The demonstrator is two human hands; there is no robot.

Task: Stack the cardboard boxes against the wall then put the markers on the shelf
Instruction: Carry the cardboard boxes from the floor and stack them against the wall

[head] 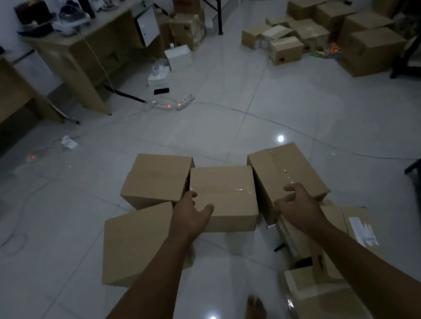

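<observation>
A person leans over a cluster of cardboard boxes on the tiled floor (224,110); the middle box (226,197) is the landmark. The left hand (192,216) rests on its left edge, fingers loosely spread and grasping nothing; the right hand (298,205) hovers to its right, over the right box (282,171), fingers loosely curled and holding nothing; two more boxes (156,179) sit to its left; more cartons (321,31) lie far beyond it; markers cannot be made out.

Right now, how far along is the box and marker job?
Early. Done: nothing evident; the near cardboard boxes sit unstacked mid-floor. In hand: left hand on the middle box; right hand reaching beside it, over the right box, gripping nothing. Left: all stacking, then the markers.
</observation>
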